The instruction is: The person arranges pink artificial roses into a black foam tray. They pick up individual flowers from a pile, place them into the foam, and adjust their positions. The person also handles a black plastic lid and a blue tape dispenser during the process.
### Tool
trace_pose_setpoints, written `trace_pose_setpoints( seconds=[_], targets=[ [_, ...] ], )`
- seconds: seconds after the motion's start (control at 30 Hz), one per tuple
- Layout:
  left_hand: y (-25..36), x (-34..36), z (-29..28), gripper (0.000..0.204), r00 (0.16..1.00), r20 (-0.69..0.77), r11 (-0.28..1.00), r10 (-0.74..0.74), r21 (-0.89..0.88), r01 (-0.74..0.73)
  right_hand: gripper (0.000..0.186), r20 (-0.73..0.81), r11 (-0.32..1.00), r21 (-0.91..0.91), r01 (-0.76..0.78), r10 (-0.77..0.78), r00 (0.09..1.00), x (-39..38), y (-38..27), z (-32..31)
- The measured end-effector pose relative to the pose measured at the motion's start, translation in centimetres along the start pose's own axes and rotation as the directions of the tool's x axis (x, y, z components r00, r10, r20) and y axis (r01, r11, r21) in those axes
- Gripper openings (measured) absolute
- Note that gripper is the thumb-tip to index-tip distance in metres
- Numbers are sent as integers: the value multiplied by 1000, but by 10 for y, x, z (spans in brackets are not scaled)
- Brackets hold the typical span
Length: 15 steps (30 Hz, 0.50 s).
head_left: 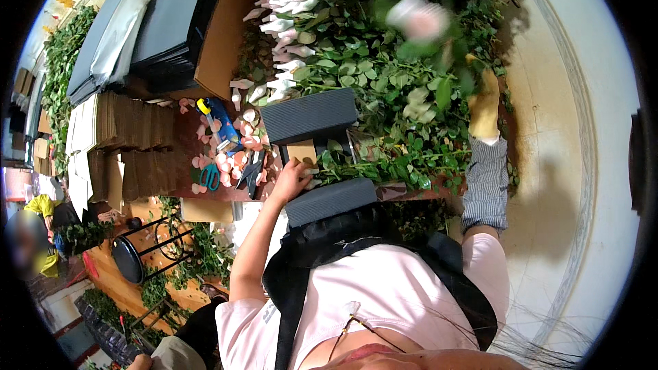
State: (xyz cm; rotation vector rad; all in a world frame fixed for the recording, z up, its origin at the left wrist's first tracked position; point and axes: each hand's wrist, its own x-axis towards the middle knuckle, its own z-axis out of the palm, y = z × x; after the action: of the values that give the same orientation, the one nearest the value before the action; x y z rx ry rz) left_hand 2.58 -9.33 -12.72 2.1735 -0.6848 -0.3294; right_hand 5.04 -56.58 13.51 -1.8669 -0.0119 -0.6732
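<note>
On bench: left hand (293,179) fingers grasping stems; right hand (484,99) gloved, fingers' state unclear; two grey pads (310,114).

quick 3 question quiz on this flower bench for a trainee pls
1. True or false: the left hand rests at the near end of the stem pile, beside a dark grey corrugated sleeve.
2. Which hand wears a yellow glove and a checked arm cover? A left, B right.
3. What tool with teal handles lies among the loose pink petals on the bench?

Key: 1 true; 2 B; 3 scissors.
</note>
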Motion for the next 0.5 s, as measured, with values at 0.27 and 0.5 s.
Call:
trace_pose_setpoints(
  seconds=[0.27,0.5],
  targets=[
    [-8,-5,-5,34,999,37,998,-21,65,19,32,52,922,-187,338,-334,941,12,-4,69],
    [-3,1,-6,32,998,54,998,-15,56,12,27,412,636,-685,355,-64,909,-24,59,120]
  ],
)
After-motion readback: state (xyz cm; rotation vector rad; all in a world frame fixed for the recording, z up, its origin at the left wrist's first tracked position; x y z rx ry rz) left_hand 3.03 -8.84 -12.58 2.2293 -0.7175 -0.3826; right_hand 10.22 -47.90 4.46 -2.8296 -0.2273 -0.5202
